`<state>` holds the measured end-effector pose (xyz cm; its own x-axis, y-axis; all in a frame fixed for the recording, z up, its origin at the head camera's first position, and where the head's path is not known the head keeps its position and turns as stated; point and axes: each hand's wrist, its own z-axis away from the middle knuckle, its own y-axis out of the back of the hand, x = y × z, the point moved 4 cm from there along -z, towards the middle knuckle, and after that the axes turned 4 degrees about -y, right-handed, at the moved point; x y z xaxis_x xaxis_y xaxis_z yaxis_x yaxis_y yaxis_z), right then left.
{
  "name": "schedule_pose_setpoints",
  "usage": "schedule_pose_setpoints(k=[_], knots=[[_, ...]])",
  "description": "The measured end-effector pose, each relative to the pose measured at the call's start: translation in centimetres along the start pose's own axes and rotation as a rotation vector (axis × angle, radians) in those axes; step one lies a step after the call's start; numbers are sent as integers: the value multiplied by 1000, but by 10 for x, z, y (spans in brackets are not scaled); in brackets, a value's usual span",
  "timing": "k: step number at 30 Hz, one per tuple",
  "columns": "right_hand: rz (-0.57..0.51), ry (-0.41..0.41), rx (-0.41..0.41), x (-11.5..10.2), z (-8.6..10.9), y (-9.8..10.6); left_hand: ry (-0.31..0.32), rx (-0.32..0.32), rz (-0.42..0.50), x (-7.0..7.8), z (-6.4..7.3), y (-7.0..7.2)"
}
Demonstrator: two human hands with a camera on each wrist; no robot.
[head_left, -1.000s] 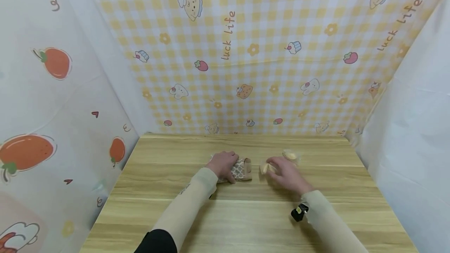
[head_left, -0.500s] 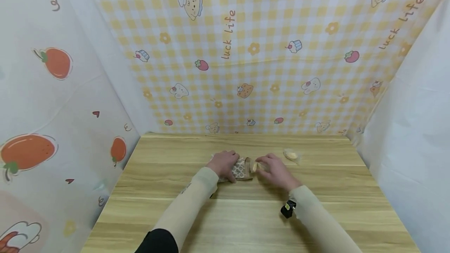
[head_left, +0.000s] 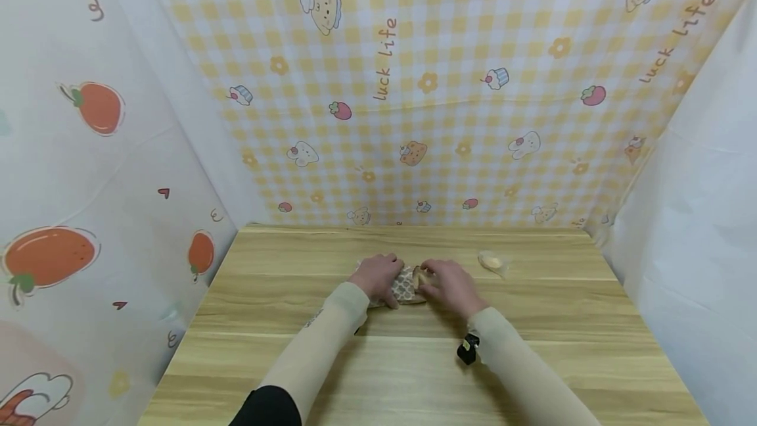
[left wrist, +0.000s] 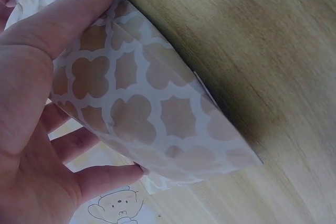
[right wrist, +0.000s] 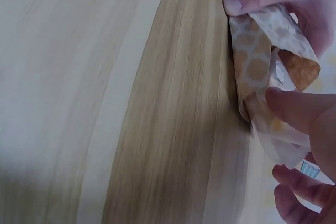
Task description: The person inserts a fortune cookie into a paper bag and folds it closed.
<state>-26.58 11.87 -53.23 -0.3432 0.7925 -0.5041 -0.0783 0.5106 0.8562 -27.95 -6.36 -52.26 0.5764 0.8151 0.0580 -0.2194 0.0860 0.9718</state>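
A brown paper bag [head_left: 404,284] with a white lattice print lies on its side, its mouth facing right. My left hand [head_left: 376,279] grips it; in the left wrist view the thumb lies across the patterned bag [left wrist: 136,93] and the fingers are on the far side. At the bag's mouth my right hand [head_left: 454,288] pinches a small clear packet [right wrist: 281,129] with something pale yellow inside. The packet's front end is in the opening, as the right wrist view shows. How deep it reaches is hidden.
A second clear packet [head_left: 492,262] with a pale yellow piece lies behind and right of my right hand. The wooden table [head_left: 402,373] meets a checked cloth backdrop [head_left: 426,117], with white cloth at both sides.
My right hand has moved left with the clear packet, from the table right of the bag up to its mouth and into it. My left hand has stayed on the bag.
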Motion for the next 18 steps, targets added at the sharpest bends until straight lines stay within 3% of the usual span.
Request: schedule_pose_setpoints(k=[10,18], knots=[[-163,-76,22,-2,-6,-12,-13,7,5,-2,-3,-3],[-155,-136,-9,-7,-4,-11,2,0,4,-4,-5,-6]])
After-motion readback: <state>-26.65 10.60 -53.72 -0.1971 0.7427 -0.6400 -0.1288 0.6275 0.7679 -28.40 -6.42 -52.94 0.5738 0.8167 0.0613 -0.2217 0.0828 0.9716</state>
